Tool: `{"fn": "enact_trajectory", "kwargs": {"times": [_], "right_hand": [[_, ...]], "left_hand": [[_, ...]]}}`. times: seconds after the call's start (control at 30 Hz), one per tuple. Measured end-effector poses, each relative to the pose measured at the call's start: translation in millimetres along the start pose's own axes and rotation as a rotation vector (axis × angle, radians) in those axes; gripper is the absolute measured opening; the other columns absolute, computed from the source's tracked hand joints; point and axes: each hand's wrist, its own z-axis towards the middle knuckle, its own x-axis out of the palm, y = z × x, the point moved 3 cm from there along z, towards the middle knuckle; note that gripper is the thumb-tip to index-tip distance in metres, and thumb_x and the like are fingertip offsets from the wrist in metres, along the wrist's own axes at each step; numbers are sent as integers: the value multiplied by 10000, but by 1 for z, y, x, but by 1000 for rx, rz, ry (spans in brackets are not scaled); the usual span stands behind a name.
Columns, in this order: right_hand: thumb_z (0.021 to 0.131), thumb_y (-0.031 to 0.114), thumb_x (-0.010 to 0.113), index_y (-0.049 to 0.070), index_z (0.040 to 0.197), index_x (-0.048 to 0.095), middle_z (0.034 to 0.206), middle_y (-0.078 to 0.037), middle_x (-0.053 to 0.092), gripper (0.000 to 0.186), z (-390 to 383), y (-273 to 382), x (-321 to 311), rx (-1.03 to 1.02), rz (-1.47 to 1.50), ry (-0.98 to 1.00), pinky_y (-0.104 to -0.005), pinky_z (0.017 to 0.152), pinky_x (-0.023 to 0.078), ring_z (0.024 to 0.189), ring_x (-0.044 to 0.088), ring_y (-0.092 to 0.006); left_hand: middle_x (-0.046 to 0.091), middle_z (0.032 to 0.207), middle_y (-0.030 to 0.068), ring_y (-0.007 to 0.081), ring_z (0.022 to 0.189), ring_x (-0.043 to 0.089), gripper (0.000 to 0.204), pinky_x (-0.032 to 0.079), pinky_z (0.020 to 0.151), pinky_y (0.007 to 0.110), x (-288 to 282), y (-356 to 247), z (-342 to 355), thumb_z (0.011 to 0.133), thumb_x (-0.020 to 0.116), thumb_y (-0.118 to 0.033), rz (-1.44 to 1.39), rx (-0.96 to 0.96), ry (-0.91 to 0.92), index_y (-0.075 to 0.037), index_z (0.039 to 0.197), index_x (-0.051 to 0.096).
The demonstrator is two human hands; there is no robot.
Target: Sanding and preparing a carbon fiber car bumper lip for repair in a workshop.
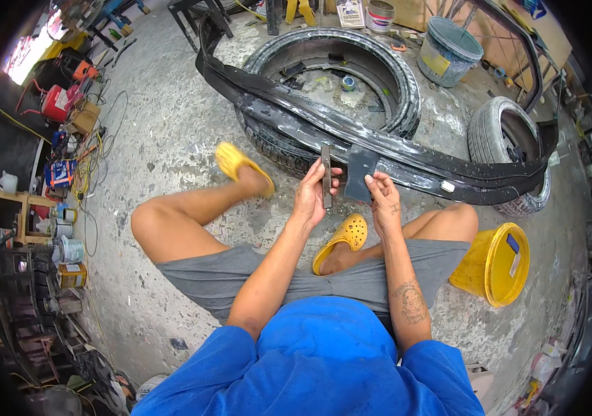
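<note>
Two hands clamped, left hand on scraper, right hand on spreader; bumper across tyres

Concrete floor. Large tyre lying flat at top centre, smaller tyre near right edge. Yellow bucket tipped on its side, lower right. Grey tub top right. Cluttered shelves along left edge.

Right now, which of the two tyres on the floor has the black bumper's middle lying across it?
The big black tyre lying flat ahead, with a tape roll inside; the bumper crosses its near side. The smaller dusty tyre only props the right end.
</note>
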Motion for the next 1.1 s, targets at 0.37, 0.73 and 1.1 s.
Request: {"fn": "enact_trajectory", "kwargs": {"times": [0.37,0.73,1.1], "right_hand": [[1042,210,738,163,1211,581,1006,49,736,235,-9,16,-7,42,77,-131,-309,680,569,868,688,-51],[1050,144,718,96,1209,588,1008,-3,740,210,14,-6,42,132,-69,3,-261,592,578,804,713,-75],[1023,193,772,112,1216,611,907,109,624,264,28,-14,40,73,-130,-68,-176,595,294,725,459,26]], "left_hand": [[727,1147,75,85,877,632,484,551,767,251,4,-38,-4,1077,679,-168,684,280,84,-69,1541,584],[697,1270,130,156,1028,689,536,582,897,284,-54,-50,8,1094,629,-179,-13,-22,-60,-57,1592,471],[668,1253,54,192,1133,657,644,536,990,435,-64,-67,2,1024,730,-133,-89,48,-255,-174,1587,421]]}}
